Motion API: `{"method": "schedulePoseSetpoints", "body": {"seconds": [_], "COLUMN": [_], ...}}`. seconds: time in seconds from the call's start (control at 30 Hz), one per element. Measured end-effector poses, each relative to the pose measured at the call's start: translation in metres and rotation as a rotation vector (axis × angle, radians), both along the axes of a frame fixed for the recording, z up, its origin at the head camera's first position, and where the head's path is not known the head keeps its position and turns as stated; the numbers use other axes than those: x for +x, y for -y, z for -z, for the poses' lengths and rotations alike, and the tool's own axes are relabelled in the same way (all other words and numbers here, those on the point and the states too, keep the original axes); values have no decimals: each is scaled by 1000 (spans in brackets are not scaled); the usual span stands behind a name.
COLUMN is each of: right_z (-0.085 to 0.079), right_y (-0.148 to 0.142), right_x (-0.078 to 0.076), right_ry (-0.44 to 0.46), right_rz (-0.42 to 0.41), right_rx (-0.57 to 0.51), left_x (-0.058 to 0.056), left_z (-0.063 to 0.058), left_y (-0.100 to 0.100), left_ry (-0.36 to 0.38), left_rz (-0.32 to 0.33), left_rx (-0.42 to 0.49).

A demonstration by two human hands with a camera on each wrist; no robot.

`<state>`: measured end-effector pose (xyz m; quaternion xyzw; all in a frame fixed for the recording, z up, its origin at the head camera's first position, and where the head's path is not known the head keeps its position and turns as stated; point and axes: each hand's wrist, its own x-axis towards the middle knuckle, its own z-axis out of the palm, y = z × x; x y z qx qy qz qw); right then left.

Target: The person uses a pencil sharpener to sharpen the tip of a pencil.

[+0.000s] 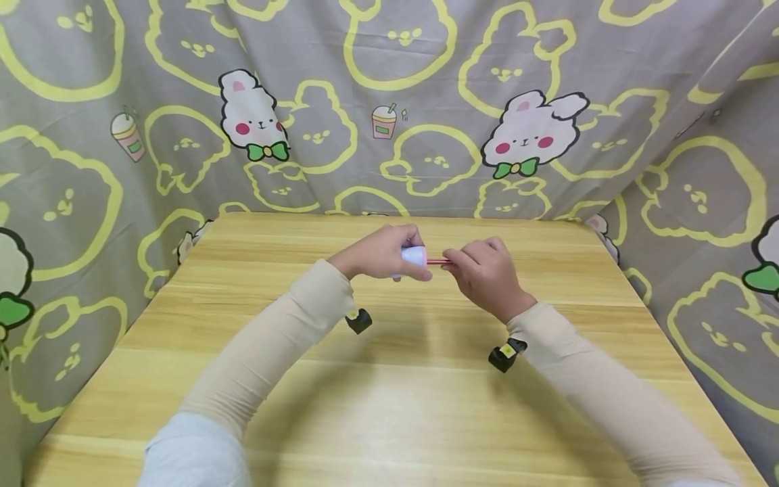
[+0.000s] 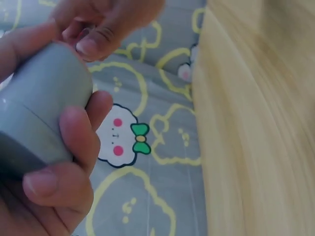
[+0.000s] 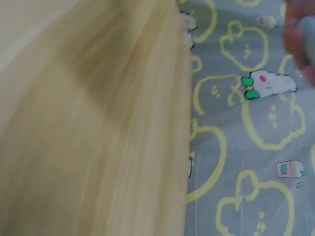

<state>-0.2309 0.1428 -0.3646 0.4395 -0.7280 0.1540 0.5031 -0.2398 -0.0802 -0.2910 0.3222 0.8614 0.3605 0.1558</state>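
Over the far half of the table, my left hand [image 1: 379, 253] grips a small pale blue cylinder [image 1: 414, 256] with a pink rim. The left wrist view shows the cylinder [image 2: 47, 96] large, with a seam around it and fingers wrapped about its side. A thin red pencil-like stick [image 1: 436, 262] runs from the pink-rimmed end to my right hand [image 1: 488, 276], which pinches it between thumb and fingers. The stick's far end is hidden at the cylinder. At the right wrist view's upper right edge, part of the left hand [image 3: 294, 42] shows, blurred, around the cylinder [image 3: 309, 37].
Beneath both hands lies a light wood table [image 1: 389, 406]. A grey curtain [image 1: 341, 61] with yellow outlines and white rabbit figures hangs behind and along the sides. Small black wrist cameras hang below the left sleeve [image 1: 359, 320] and the right sleeve [image 1: 502, 357].
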Motion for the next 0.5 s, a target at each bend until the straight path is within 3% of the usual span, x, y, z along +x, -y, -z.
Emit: {"method": "schedulePoseSetpoints", "body": {"seconds": [0.13, 0.27, 0.4, 0.47, 0.5], "right_z": [9, 13, 12, 9, 6], "right_y": [8, 13, 13, 12, 12], "right_x": [-7, -9, -6, -1, 2], "right_ry": [-193, -213, -82, 113, 271], "right_rz": [-11, -47, -36, -27, -32], "right_rx": [-140, -175, -112, -57, -29], "left_x": [2, 1, 0, 0, 0], "left_z": [-2, -2, 2, 4, 5], "left_y": [0, -2, -5, -6, -7], "left_ry": [149, 202, 115, 7, -58], "left_rz": [-6, -22, -33, -27, -20], "left_rx": [9, 4, -25, -65, -90]}}
